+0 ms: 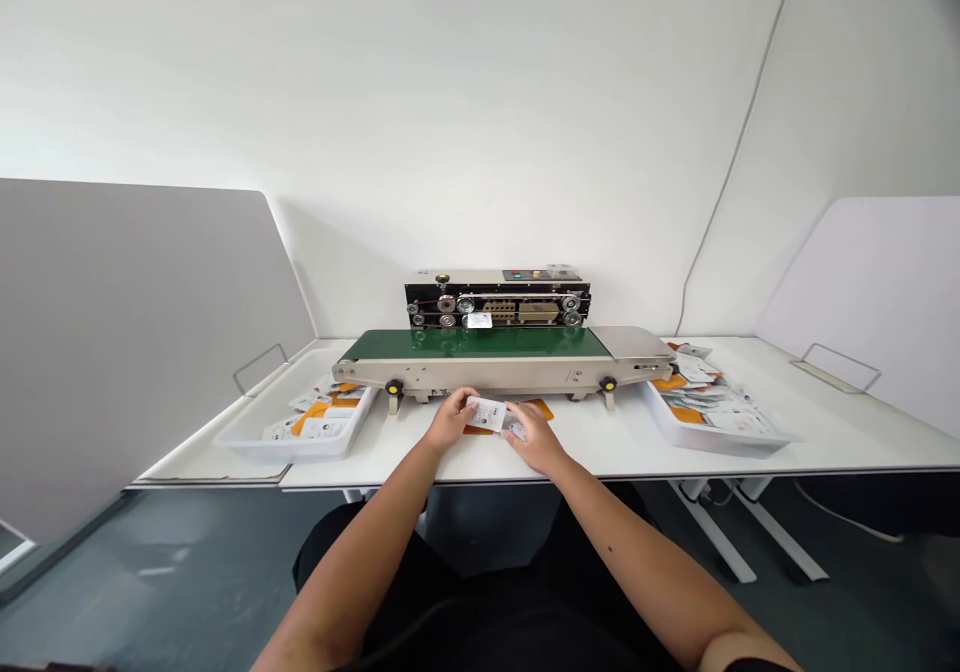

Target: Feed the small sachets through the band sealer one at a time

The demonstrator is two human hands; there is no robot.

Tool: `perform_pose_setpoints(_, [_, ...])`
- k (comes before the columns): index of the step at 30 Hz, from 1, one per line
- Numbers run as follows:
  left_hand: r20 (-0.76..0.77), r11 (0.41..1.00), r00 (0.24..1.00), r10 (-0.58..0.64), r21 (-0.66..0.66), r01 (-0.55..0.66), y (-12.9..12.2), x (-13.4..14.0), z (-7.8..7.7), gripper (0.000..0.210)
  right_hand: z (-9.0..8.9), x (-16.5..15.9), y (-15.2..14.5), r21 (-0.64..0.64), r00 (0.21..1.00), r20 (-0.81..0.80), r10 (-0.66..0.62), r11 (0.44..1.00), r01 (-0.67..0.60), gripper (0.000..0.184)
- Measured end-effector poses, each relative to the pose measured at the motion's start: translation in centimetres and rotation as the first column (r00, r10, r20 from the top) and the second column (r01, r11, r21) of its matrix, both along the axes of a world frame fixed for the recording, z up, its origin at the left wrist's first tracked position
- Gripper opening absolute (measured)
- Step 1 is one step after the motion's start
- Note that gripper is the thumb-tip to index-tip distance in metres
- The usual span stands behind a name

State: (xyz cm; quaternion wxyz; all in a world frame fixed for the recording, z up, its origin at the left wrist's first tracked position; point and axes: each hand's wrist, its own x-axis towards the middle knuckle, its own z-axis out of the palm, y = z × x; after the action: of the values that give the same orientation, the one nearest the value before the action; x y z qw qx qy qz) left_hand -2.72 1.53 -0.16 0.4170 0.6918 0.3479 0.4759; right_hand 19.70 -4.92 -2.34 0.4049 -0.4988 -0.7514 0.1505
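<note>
We sit at a white table [630, 457] with both forearms reaching forward over its near edge. In our left hand [451, 420] we grip a white printed packet [487, 414], thumb and fingers pinching its left end; it lies between our two hands, in front of the band sealing machine [480, 379], its print facing up. Our right hand [534, 439] is curled at the packet's right end, fingers bent, close above a second printed packet [516, 427]; we cannot tell which of the two it grips, or whether it only touches them. Just below and behind our hands, orange pieces [541, 409] show on the tabletop, partly covered.

Past our hands we see the machine's green conveyor belt [480, 343], running from side to side, with a metal plate [634, 342] at its right end. Above the belt, another white packet [479, 321] is at the row of rollers, left of the brass-coloured blocks [538, 311]. On top we make out a control panel [532, 275] with small coloured buttons.

To our left stands a translucent bin [289, 449] of white and orange packets; to our right, a similar, fuller tray [720, 437]. A grey cable [739, 137] runs down the wall [480, 102].
</note>
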Motion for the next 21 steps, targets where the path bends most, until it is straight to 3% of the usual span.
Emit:
perform_pose_setpoints(4, [0.079,0.984,0.992,-0.097,-0.142,0.107,-0.5,0.4,0.3,0.041,0.2,-0.7,0.4,-0.137,0.947,-0.321,0.014,0.989,-0.061,0.051])
perform_pose_setpoints(7, [0.100,0.969,0.984,-0.146,-0.187,0.163,-0.8,0.6,0.5,0.046,-0.1,-0.9,0.7,-0.178,0.900,-0.436,0.011,0.979,-0.099,0.040])
perform_pose_setpoints(11, [0.104,0.956,0.977,-0.187,-0.210,0.205,-0.7,0.6,0.5,0.049,0.3,-0.8,0.5,-0.211,0.936,-0.351,0.016,0.973,-0.095,0.034])
perform_pose_setpoints(16, [0.122,0.955,0.973,-0.194,-0.204,0.216,-0.8,0.5,0.6,0.048,2.6,0.0,0.9,-0.259,0.986,-0.142,0.086,0.958,-0.121,0.025])
perform_pose_setpoints(21, [0.105,0.955,0.978,-0.182,-0.217,0.201,-0.7,0.4,0.5,0.047,4.1,1.1,2.0,-0.375,0.988,-0.099,0.116,0.916,-0.145,0.018])
